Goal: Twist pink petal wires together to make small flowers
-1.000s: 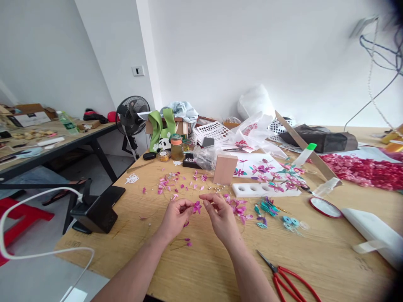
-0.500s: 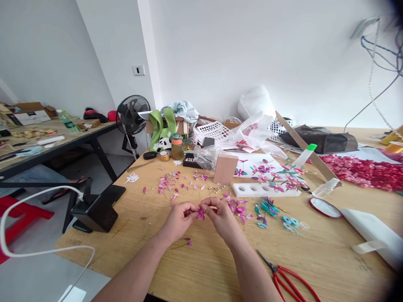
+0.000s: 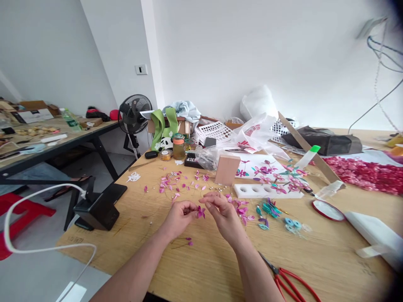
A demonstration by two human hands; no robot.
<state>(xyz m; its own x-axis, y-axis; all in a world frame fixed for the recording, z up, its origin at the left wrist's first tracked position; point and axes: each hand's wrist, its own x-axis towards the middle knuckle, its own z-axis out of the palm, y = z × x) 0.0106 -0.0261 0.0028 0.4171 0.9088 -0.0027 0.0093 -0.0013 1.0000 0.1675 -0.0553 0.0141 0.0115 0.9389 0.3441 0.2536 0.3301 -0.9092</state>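
My left hand (image 3: 181, 217) pinches a small magenta artificial flower (image 3: 200, 212) between thumb and fingertips. Just to its right, my right hand (image 3: 222, 212) has its fingers stretched out and slightly apart, close above the flower; no thing shows in them. Below the hands lies a thin stem with small purple petals (image 3: 189, 241). Loose pink petals (image 3: 166, 181) are scattered beyond my left hand, and a heap of pink-purple petals (image 3: 242, 210) lies right of my right hand.
Red-handled scissors (image 3: 280, 274) lie by my right forearm. Teal thread bundles (image 3: 271, 207), a white block with holes (image 3: 256, 191), a wooden block (image 3: 227, 169) and a roll of tape (image 3: 328, 210) stand or lie to the right. A black device (image 3: 97, 211) sits at the left edge.
My right fingers have come off the flower and opened a little. The flower stays in my left hand, showing more of its petals. The view has shifted slightly.
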